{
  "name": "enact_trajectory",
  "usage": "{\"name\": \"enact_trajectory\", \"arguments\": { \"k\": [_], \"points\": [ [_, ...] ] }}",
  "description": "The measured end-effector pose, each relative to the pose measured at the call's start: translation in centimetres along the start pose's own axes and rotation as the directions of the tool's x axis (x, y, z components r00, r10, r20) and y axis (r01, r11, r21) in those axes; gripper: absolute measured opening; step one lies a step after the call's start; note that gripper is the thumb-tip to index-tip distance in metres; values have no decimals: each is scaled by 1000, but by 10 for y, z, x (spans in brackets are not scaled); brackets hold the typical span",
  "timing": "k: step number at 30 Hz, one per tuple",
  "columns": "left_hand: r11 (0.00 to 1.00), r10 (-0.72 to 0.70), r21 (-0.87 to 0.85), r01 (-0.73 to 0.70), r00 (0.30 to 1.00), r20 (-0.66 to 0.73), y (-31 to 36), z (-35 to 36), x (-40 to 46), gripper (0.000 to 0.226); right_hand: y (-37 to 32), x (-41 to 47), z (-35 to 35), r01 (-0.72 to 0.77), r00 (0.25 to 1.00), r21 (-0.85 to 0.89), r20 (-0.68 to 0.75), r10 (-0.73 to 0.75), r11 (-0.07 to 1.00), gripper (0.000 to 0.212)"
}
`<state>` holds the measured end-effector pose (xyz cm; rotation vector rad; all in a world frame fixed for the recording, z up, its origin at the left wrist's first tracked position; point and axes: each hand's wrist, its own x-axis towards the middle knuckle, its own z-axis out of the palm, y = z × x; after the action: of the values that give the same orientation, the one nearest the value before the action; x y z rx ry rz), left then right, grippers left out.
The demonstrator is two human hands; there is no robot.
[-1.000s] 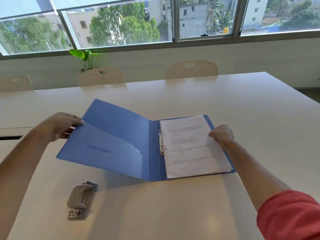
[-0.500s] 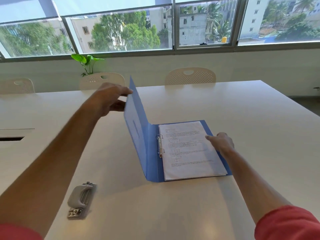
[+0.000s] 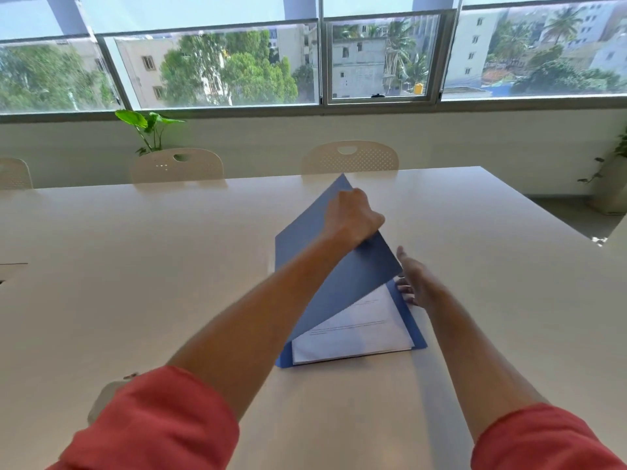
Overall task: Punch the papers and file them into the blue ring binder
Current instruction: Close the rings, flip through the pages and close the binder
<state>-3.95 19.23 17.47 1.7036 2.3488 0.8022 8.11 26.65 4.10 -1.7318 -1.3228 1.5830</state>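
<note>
A single wide-angle view is taken from head height, aimed forward and down across a white table (image 3: 169,266) toward a row of windows (image 3: 217,62). Both forearms are seen reaching away from the lens, the left hand (image 3: 353,218) and right hand (image 3: 415,283) framed near the centre at arm's length over the blue ring binder (image 3: 339,266). Red sleeves (image 3: 152,422) fill the lower corners, closest to the camera. Straight lines are bowed toward the edges.

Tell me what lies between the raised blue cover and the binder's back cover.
In the head view, the filed papers lie on the back cover, under the front cover that the left hand grips and tilts over them.
</note>
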Motion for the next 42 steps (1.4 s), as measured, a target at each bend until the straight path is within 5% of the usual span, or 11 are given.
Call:
{"name": "enact_trajectory", "arguments": {
  "k": [9,12,16,20,24,27,30,32,38,42],
  "points": [
    [958,94,261,-118,990,102,24,97,-4,16,8,21,-38,-138,977,151,184,109,979,102],
    [934,92,333,-133,987,134,21,122,-4,21,16,26,-41,-120,973,142,215,87,983,92],
    [954,58,282,-99,987,151,9,139,-9,24,19,19,-34,-60,986,95,158,45,994,53],
    [993,37,105,-55,986,163,-17,136,-6,23,24,16,-23,76,992,-9,99,-75,997,25],
    [999,5,-38,-2,997,76,-65,111,-4,41,31,13,-12,217,975,-304,13,-223,928,34],
    [986,-163,32,165,985,-62,-115,86,-7,53,34,8,-7,243,955,-457,-40,-293,856,24],
    [894,-442,65,444,896,-32,-158,66,-22,68,35,0,-3,238,938,-547,-83,-335,803,16],
    [821,-560,-69,566,823,91,-173,61,-33,69,33,-7,0,234,930,-599,-91,-355,766,14],
    [515,-584,-528,676,727,362,-177,59,-45,44,27,-19,13,234,916,-664,-94,-390,710,18],
    [397,-498,-575,715,694,520,-170,55,-50,31,27,-18,12,219,935,-599,-98,-342,770,9]
  ]
}}
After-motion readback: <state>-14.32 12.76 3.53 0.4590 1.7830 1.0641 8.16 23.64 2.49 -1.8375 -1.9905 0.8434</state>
